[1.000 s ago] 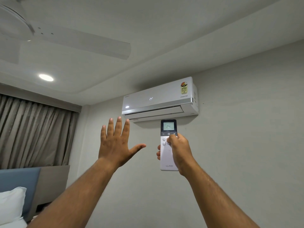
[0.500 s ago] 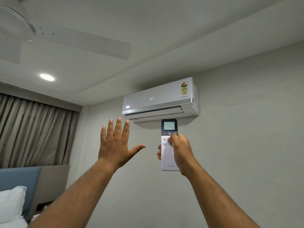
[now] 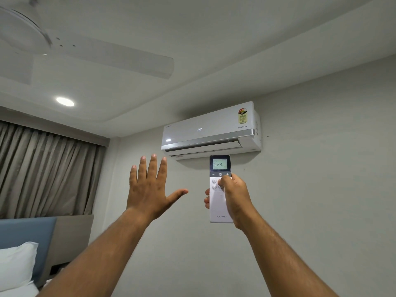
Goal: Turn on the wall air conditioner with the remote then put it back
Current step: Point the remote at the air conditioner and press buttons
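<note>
The remote (image 3: pixel 220 189) stands upright at centre frame, just below the wall air conditioner (image 3: pixel 211 129), both displays reading 24. Your right hand (image 3: pixel 234 198) is clamped around its body, thumb on the buttons. Your left hand (image 3: pixel 150 187) is raised left of it, fingers spread, holding nothing. A ceiling fan (image 3: pixel 64 43) occupies the upper left; curtains (image 3: pixel 42 172) hang at left.

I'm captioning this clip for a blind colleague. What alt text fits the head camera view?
The right hand holds a white remote up toward a wall air conditioner, and both show 24. The left hand is raised beside it, open, fingers spread. A ceiling fan, curtains and a pillow are at left.
</note>
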### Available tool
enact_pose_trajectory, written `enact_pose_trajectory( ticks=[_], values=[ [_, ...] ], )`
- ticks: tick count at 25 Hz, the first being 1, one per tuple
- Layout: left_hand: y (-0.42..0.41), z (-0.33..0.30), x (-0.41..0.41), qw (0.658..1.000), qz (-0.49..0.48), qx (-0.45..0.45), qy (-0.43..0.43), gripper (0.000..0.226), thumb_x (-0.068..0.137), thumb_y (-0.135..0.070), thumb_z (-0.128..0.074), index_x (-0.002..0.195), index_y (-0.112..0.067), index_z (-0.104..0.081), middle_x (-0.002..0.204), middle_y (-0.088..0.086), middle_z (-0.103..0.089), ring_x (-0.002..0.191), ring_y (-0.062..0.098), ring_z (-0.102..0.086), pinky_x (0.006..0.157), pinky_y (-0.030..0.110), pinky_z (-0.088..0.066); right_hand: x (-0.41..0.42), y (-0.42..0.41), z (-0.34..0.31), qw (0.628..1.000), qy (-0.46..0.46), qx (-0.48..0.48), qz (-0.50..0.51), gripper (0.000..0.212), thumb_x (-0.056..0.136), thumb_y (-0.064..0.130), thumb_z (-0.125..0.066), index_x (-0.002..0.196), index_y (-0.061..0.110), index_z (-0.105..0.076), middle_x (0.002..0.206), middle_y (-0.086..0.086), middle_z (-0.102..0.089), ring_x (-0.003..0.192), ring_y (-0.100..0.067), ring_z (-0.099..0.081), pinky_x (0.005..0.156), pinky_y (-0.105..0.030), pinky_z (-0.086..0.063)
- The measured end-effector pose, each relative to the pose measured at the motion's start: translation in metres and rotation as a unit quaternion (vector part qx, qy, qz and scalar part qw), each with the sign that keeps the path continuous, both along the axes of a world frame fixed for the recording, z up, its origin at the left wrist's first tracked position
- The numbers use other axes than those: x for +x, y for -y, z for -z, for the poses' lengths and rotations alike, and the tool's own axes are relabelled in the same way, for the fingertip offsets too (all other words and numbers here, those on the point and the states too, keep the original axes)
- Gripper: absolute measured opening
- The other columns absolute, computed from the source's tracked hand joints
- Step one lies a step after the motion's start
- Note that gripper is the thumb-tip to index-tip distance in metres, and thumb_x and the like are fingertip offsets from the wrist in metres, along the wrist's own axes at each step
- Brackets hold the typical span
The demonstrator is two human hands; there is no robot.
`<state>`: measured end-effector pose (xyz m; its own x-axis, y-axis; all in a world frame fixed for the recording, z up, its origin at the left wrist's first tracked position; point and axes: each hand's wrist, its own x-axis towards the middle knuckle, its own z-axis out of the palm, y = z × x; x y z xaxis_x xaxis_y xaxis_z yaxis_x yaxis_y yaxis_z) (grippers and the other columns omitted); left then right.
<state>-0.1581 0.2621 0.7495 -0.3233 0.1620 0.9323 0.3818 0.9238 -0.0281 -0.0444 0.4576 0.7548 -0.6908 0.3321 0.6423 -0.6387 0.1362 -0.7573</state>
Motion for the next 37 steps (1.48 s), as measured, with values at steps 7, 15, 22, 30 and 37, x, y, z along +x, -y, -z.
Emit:
enact_pose_trajectory(
  ticks=[7,15,22,30,37],
  values=[
    [0.005,0.002,-0.005,1.0,-0.009,0.003,0.002,0.112,0.066,-0.092,0.004,0.151,-0.019,0.011,0.164,0.015,0.002,0.15,0.038,0.006,0.121,0.057,-0.005,0.002,0.005,-0.002,1.0,0.001,0.002,0.001,0.012,0.095,0.014,-0.046,0.096,0.011,-0.057,0.076,-0.021,-0.07,0.051,-0.027,-0.069,0.049,-0.034,-0.058],
    [0.008,0.003,-0.009,1.0,-0.004,0.007,0.002,0.114,0.068,-0.093,0.001,0.154,-0.018,0.002,0.164,0.015,-0.003,0.15,0.039,0.003,0.12,0.058,-0.005,0.001,0.006,-0.001,1.0,0.0,0.006,0.006,0.012,0.096,0.014,-0.046,0.096,0.011,-0.057,0.071,-0.018,-0.07,0.05,-0.027,-0.069,0.048,-0.033,-0.058],
    [0.009,0.003,-0.011,1.0,-0.006,0.007,0.002,0.113,0.068,-0.092,0.001,0.154,-0.018,0.004,0.164,0.015,-0.002,0.15,0.038,0.004,0.12,0.057,-0.005,-0.002,0.005,-0.002,1.0,0.001,0.001,0.007,0.011,0.095,0.014,-0.046,0.093,0.012,-0.057,0.068,-0.017,-0.071,0.05,-0.027,-0.069,0.048,-0.033,-0.057],
    [0.009,0.003,-0.011,1.0,-0.004,0.003,-0.005,0.112,0.07,-0.092,-0.003,0.154,-0.017,0.001,0.164,0.016,-0.004,0.15,0.039,0.002,0.12,0.057,-0.006,-0.002,0.005,-0.003,1.0,0.0,0.006,0.009,0.011,0.096,0.015,-0.046,0.094,0.012,-0.056,0.073,-0.019,-0.07,0.05,-0.027,-0.069,0.048,-0.033,-0.057],
    [0.01,0.002,-0.011,1.0,-0.005,0.0,-0.006,0.113,0.069,-0.092,-0.001,0.154,-0.017,0.002,0.164,0.016,-0.003,0.15,0.039,0.002,0.12,0.057,-0.006,-0.003,0.003,-0.004,1.0,-0.003,0.004,0.007,0.012,0.096,0.015,-0.046,0.096,0.012,-0.057,0.071,-0.018,-0.07,0.051,-0.028,-0.068,0.049,-0.035,-0.058]
  ],
)
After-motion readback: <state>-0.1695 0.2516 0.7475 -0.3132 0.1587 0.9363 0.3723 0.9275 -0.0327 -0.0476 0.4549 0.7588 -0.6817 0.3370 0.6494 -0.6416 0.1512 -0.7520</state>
